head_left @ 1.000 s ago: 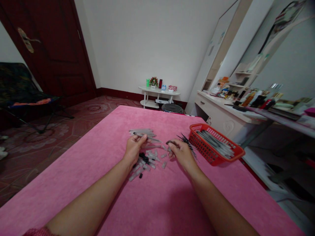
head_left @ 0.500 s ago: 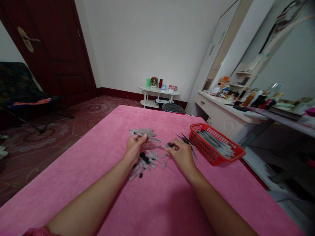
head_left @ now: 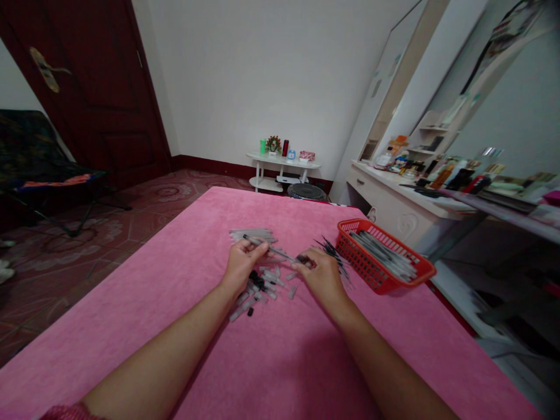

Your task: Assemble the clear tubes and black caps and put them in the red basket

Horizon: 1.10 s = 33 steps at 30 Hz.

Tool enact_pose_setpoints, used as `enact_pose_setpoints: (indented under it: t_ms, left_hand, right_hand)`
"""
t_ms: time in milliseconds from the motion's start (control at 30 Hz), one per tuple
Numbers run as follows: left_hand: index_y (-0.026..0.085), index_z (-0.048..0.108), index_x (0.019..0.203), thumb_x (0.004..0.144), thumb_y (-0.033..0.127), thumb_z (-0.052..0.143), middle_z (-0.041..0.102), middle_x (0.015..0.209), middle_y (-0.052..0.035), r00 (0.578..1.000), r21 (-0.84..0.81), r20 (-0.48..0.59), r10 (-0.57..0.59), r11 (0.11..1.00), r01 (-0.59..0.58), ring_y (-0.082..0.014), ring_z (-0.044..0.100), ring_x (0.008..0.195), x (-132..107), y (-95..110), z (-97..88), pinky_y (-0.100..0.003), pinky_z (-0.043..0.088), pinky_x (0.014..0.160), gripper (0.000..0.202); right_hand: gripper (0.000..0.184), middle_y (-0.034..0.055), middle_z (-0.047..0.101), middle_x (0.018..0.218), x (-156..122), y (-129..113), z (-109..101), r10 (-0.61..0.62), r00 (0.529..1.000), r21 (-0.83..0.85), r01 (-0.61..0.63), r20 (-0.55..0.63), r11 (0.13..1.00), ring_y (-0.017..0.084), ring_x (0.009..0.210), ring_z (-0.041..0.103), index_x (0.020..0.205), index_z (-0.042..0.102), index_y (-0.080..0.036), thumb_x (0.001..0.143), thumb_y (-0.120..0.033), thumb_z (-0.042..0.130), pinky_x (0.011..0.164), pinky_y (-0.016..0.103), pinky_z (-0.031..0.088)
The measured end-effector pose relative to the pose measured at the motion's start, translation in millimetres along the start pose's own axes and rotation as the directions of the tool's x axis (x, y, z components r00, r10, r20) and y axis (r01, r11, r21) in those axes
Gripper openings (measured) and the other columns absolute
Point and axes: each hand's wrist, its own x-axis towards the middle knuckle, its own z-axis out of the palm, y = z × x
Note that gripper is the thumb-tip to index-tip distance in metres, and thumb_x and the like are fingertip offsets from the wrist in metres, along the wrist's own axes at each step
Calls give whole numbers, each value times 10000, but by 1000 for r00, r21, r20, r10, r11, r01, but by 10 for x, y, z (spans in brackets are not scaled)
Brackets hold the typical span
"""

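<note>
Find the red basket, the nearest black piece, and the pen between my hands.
Red basket (head_left: pixel 359 263), head view: near side wall.
Black piece (head_left: pixel 250 312), head view: its middle.
Pen (head_left: pixel 279 253), head view: its barrel.

Flat, dim light is greying the wall (head_left: pixel 262 70), and a soft shadow (head_left: pixel 328 361) is darkening the near part of the pink counter (head_left: pixel 175 262). The wide lens is tilting the door (head_left: pixel 96 87) and stretching the dresser (head_left: pixel 394 195) toward the edges. Blur is smearing the small pieces (head_left: pixel 258 281), while gloom is pooling beneath the dresser.
</note>
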Motion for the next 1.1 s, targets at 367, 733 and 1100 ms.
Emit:
enact_pose_setpoints:
  t_ms: [367, 733, 1100]
  left_hand:
    - [106, 625, 809, 636, 370, 767, 699, 671, -50, 999, 42, -37, 16, 999, -15, -172, 669, 602, 31, -67, -34, -262, 550, 590, 347]
    - [112, 616, 793, 603, 341, 791, 695, 666, -32, 1000, 11, -1, -31, 999, 31, -165, 672, 598, -17, -17, 37, -248, 544, 606, 346]
    - [124, 557, 737, 591, 313, 804, 676, 636, -25, 991, -94, 88, -98, 990, 107, -174, 668, 581, -71, -34, 73, -238, 536, 512, 344]
  right_hand:
    - [69, 30, 598, 736, -14, -73, -23, -56, 998, -26, 57, 18, 998, 143, 687, 523, 777, 662, -158, 768, -135, 598, 644, 247, 394]
    - [89, 39, 616, 766, -35, -96, -8, -30, 1000, -11, 30, 1, 999, 157, 725, 540, 801, 670, -164, 789, -179, 583, 671, 257, 398]
    - [103, 30, 605, 708, -57, -171, -52, -3, 999, -14, 2, -33, 1000, 152, 690, 538, 698, 647, -169, 738, -149, 555, 639, 246, 377]
